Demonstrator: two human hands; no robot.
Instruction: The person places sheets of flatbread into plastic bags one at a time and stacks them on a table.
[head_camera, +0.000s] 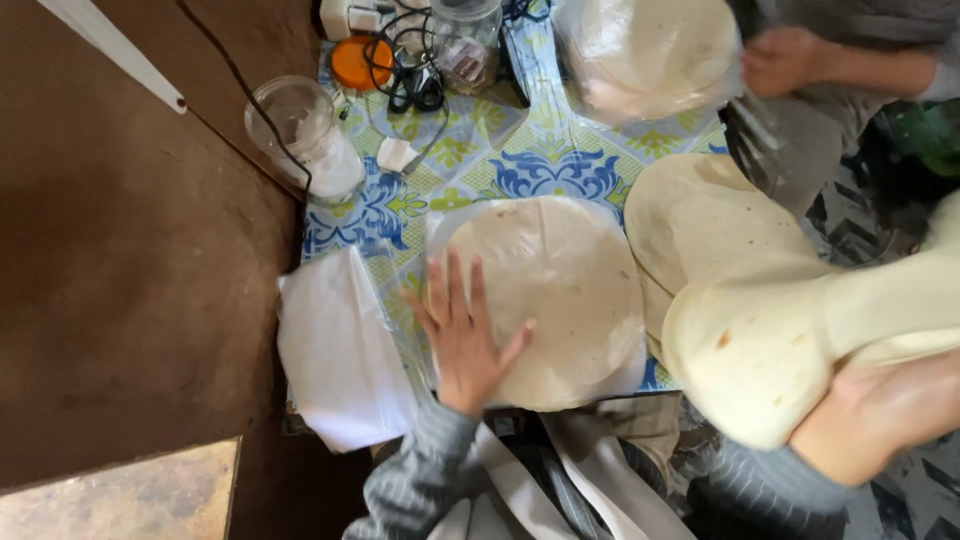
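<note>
You are in the middle of stacking and bagging flatbreads, as I judge it: one pile is held down while more rounds come over from the side. Your left hand (465, 335) lies flat and wide open, fingers spread, pressing on the near-left edge of the pale round flatbread stack (560, 300), which sits inside a clear plastic bag (440, 225) on the blue, green and white patterned tablecloth (520, 165). Your right hand (880, 410) is low at the right, cupped under a drooping bundle of soft pale flatbreads (770, 350); they drape over it, so its fingers are hidden and I cannot tell how tightly it grips. That bundle hangs just beside the bagged stack, over another loose flatbread pile (700, 215).

The next move, I think, calls for keeping the left palm steady while the right brings the limp rounds level over the stack, so they land flat and do not fold.

A stack of white folded plastic bags (340, 350) lies just left of your left hand. Another person's hand (780, 60) works a separate bagged flatbread bundle (650, 50) at the far end.
</note>
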